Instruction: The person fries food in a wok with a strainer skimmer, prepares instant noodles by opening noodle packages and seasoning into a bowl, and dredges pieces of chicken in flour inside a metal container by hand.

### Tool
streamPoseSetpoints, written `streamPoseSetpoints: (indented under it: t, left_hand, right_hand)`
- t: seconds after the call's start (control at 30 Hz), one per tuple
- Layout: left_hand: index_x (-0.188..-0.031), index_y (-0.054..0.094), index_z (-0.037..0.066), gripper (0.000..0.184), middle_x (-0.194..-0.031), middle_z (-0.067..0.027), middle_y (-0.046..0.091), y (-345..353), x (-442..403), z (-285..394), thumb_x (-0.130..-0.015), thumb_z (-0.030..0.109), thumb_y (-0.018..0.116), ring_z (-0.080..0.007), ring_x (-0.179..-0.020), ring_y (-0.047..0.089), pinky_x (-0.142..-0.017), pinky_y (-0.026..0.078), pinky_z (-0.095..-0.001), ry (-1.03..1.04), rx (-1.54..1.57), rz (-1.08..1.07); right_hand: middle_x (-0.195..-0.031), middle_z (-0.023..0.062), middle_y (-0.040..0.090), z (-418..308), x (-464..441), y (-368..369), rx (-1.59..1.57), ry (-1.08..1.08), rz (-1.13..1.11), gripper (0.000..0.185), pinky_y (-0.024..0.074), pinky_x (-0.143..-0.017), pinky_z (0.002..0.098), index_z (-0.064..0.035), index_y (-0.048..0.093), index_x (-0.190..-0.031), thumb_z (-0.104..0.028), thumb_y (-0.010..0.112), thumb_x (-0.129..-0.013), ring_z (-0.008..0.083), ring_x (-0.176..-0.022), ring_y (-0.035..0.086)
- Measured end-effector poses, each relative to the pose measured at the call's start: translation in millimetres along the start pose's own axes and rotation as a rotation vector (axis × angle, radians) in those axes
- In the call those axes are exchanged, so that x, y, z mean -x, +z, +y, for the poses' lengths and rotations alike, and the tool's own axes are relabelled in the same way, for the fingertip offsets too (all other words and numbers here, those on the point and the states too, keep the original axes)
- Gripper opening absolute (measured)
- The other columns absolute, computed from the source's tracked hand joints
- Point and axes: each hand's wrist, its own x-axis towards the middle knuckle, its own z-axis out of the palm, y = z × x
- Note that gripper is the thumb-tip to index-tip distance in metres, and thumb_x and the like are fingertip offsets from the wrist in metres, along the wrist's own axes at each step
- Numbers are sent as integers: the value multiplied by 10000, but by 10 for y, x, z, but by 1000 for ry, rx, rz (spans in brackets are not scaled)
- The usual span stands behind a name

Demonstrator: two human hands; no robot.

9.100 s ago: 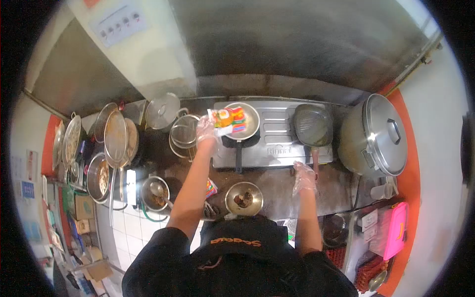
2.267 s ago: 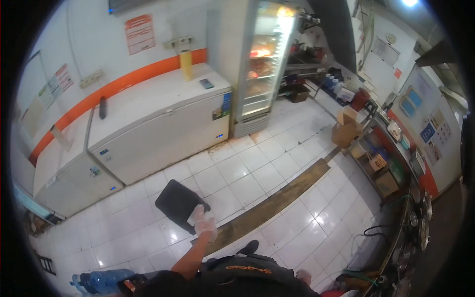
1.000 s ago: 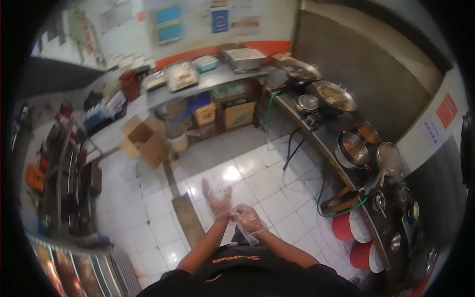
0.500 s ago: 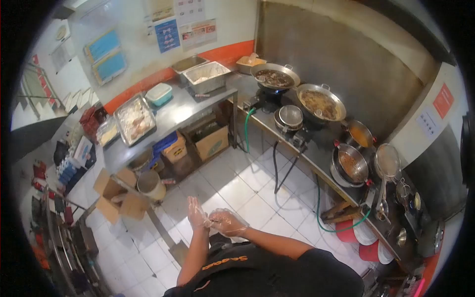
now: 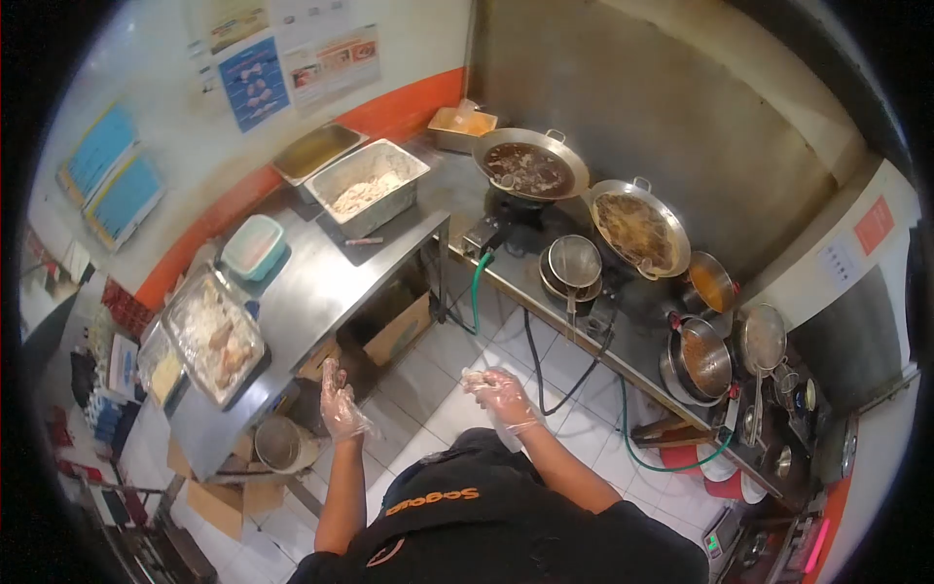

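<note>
Beside the grey steel worktop [image 5: 311,292], thin clear plastic gloves [image 5: 520,425], likely light, limp, slippery, best held by cuffs, cover the left hand [image 5: 341,409], fingers outstretched, and right hand [image 5: 501,397], fingers curled, grip unclear

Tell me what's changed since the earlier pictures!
The left hand and right hand were together just before; now they're apart, the left moved left, the right moved right. The left no longer holds the bright packet from the first picture. The two big pans and blue-green tub stayed put.
</note>
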Motion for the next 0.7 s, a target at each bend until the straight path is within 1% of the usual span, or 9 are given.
streamPoseSetpoints:
  t: [0.1,0.2,0.33,0.47,0.5,0.53,0.57,0.6,0.7]
  left_hand:
    - [-1370,443,82,562,-1355,-12,480,331,-558,-28,-815,-1,410,-152,-1129,483,-881,383,-248,-3,-146,0]
    - [-1369,436,66,597,-1357,-33,475,620,-1130,-157,-786,-48,387,-181,-1183,474,-951,385,-297,170,-408,-38]
    - [-1349,432,43,590,-1363,-107,460,935,-2145,-548,-775,-70,354,-225,-1214,470,-991,385,-372,101,-289,150]
    - [-1331,449,37,486,-1362,-123,458,1328,-3215,-612,-849,99,478,-250,-1191,496,-985,394,-401,357,-460,181]
    - [-1274,510,24,458,-1333,-149,484,1463,-3465,-568,-850,197,531,-269,-1172,515,-981,399,-396,472,-641,187]
    - [-1251,529,24,441,-1312,-151,504,1646,-3698,-440,-845,197,531,-282,-1169,517,-982,400,-401,568,-783,158]
    - [-1228,549,23,425,-1290,-154,524,1840,-3918,-264,-841,197,532,-296,-1167,519,-983,400,-405,662,-926,126]
    - [-1206,569,23,410,-1269,-157,544,1949,-4095,-187,-836,197,533,-310,-1164,521,-985,400,-410,759,-1068,87]
    - [-1159,601,39,385,-1188,-146,601,1769,-4642,-415,-796,151,537,-331,-1145,532,-992,396,-430,846,-1254,-107]
  right_hand:
    - [-952,55,665,277,-782,-226,-78,115,85,321,492,-750,239,7,648,-1080,-158,666,-805,130,-831,627]
    - [-930,43,672,150,-1688,-239,-88,115,127,306,466,-616,230,26,614,-1098,-77,608,-810,79,-663,552]
    - [-1047,59,638,-50,-3115,-241,-209,212,-17,374,476,-777,241,11,592,-1149,-147,660,-818,110,-911,599]
    - [-970,58,633,-204,-4507,-146,-182,17,-184,246,481,-743,253,-1,629,-1033,-154,645,-842,123,-882,595]
    - [-889,75,638,-129,-4858,-25,-71,-230,-88,204,475,-677,290,3,629,-973,-163,629,-853,130,-798,582]
    - [-870,121,639,-716,-4946,30,-197,-340,-41,230,478,-676,328,-5,645,-937,-218,623,-854,170,-766,587]
    - [-878,152,628,-802,-5351,13,137,-436,-202,265,494,-740,336,8,635,-984,-220,610,-850,234,-821,613]
    - [-921,163,628,-1045,-5601,63,327,-311,-280,283,493,-802,350,-5,639,-1015,-223,603,-838,277,-884,612]
    - [-1040,174,637,-797,-6331,549,368,-402,-202,364,481,-834,346,7,636,-1044,-277,611,-819,295,-961,614]
